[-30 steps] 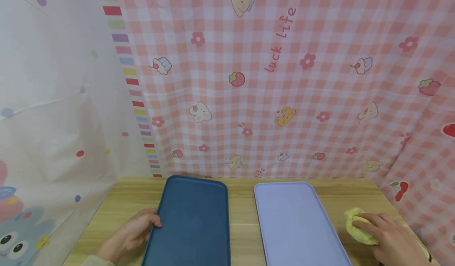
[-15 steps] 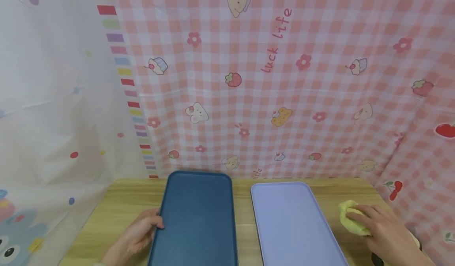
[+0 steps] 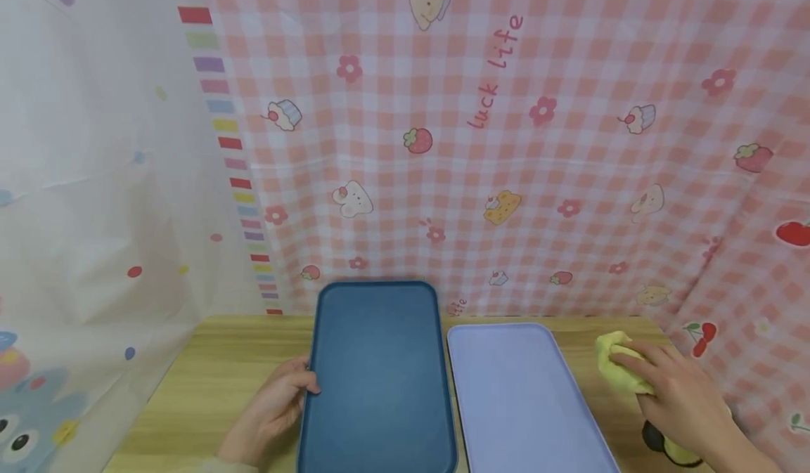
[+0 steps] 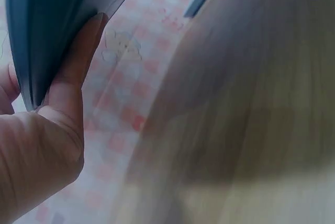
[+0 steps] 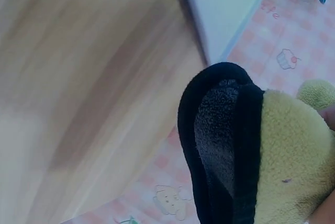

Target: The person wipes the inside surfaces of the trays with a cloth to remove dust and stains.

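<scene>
My left hand grips the left edge of a dark blue rectangular tray, thumb on top and fingers underneath. In the left wrist view this tray is raised off the table and tilted. A lilac tray lies flat on the table just right of it. Farther right, my right hand holds a fuzzy yellow slipper, fingers curled over it. The right wrist view shows the slipper's grey insole, black trim and yellow upper; most of the hand is out of that view.
The wooden table ends at a pink checked cloth hanging behind it. A white dotted cloth hangs on the left, and more patterned cloth closes off the right side.
The blue tray has moved right, towards the lilac tray, and its far end has risen, with my left hand along. My right hand with the slipper has shifted slightly forward and left.
</scene>
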